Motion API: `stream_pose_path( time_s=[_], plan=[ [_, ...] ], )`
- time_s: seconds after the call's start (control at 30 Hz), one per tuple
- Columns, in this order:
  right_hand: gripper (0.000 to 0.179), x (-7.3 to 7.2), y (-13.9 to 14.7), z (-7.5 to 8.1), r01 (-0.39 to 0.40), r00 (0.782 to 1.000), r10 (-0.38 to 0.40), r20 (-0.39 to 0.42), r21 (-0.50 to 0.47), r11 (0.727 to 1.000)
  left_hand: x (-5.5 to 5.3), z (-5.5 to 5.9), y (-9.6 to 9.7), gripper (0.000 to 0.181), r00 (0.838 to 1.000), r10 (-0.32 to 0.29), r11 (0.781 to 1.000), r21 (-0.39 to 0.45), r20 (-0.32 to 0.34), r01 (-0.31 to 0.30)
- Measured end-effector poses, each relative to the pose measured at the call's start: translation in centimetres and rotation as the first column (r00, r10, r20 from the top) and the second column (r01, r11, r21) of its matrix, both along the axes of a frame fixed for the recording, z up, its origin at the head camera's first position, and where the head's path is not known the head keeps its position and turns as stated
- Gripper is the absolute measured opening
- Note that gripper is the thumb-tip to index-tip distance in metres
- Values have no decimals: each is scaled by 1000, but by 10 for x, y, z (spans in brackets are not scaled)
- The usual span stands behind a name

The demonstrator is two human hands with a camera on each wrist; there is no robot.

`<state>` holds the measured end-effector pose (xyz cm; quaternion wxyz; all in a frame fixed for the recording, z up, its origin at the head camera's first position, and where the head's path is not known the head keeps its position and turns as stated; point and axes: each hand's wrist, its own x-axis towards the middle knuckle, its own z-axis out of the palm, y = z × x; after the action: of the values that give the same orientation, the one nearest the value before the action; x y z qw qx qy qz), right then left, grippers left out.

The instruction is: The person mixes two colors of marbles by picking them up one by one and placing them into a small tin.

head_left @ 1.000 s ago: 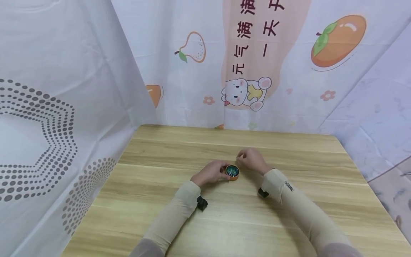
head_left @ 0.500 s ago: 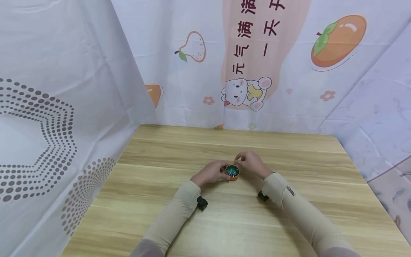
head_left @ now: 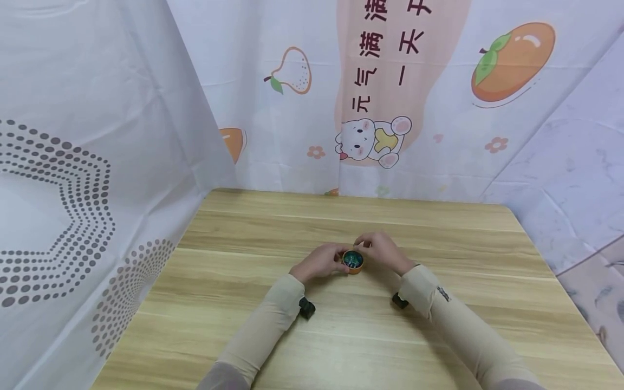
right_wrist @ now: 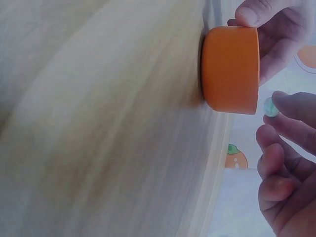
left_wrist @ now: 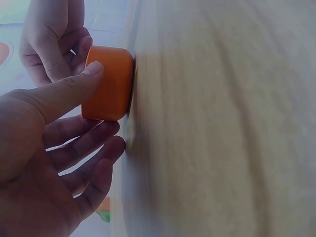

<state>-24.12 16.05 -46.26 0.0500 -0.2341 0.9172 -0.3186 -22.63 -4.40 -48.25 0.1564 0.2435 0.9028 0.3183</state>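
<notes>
A small round orange cup stands on the table, filled with dark green, glinting things too small to make out singly. My left hand holds it from the left, thumb on one side and fingers around the other; the left wrist view shows the thumb pressed to the cup's smooth wall. Just behind and right of the cup is my right hand. Between thumb and index finger it pinches a pale green glass marble, held beside the cup's open rim. Its other fingers are curled.
The wood-grain table extends around both hands. A white printed curtain hangs behind its far edge, and another dotted curtain is at the left. Black wrist cameras sit under both cuffs.
My right hand has moved slightly left and toward the cup, its fingertips now close to the rim. The left hand and the cup have stayed in place.
</notes>
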Motion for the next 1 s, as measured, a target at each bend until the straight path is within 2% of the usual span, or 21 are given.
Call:
stream_pose_path(
  time_s=[0.43,0.7,1.0],
  plan=[
    [12,3,3,-2,-80,997,80,-3,-40,996,-2,0,0,43,1000,-7,1000,1,-6,7],
    [17,4,3,-2,-66,997,66,35,-5,998,-1,2,0,42,1000,-2,1000,5,1,2],
    [17,5,4,-4,-60,998,60,25,-2,998,0,2,1,43,1000,1,1000,-8,-7,-1]
  ],
)
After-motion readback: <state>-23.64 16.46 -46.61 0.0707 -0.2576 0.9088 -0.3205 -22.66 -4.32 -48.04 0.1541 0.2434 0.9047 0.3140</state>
